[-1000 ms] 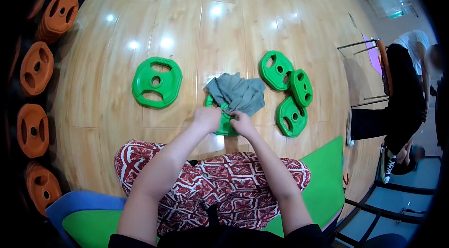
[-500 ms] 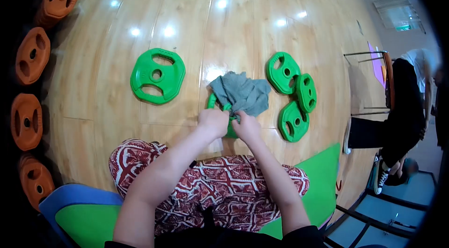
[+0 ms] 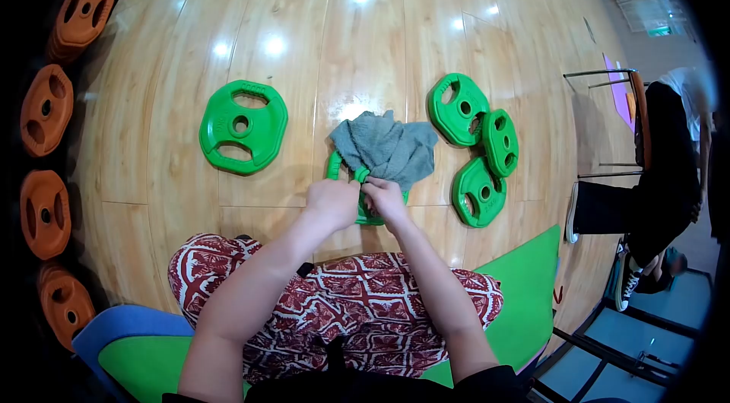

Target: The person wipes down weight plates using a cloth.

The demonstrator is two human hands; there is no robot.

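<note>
A grey cloth (image 3: 388,148) lies bunched over a green weight plate (image 3: 333,166) on the floor in front of my crossed legs. My left hand (image 3: 334,201) is closed at the middle of this plate, its fingertips turned inward; what they grip is hidden. Right beside it, my right hand (image 3: 385,199) pinches the near end of the cloth, close to the plate's centre. The cloth and both hands cover most of the plate; its left handle and lower edge show.
Another green plate (image 3: 243,128) lies to the left, and three more, one a smaller plate (image 3: 500,143), lie close together at right. Orange plates (image 3: 46,214) line the left side. A green mat (image 3: 525,281) is under me. A person (image 3: 654,152) bends near a chair (image 3: 640,118) at right.
My hands have shifted slightly left and stay close together at the plate. The view has moved a little; the cloth still lies over the plate.
</note>
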